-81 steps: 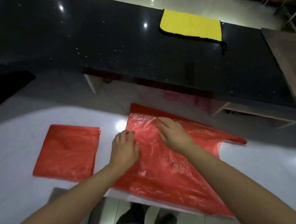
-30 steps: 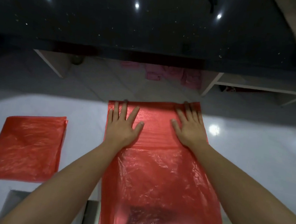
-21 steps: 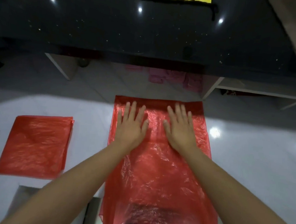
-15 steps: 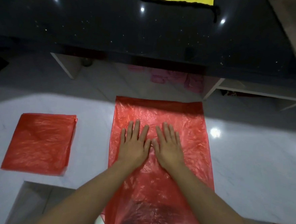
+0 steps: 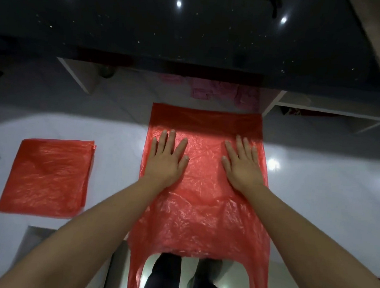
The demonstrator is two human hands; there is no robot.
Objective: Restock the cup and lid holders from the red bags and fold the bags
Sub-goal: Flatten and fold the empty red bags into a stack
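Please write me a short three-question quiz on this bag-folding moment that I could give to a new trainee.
1. True or false: both the left hand and the right hand lie flat, fingers straight, on the spread red bag.
2. Multiple choice: where does the folded red bag lie? A) to the left of the spread bag, apart from it; B) under the right hand; C) on the black counter.
3. Fill in: the spread bag's handle loops hang over the ____ edge of the white table.

Key: 1 true; 2 A; 3 near.
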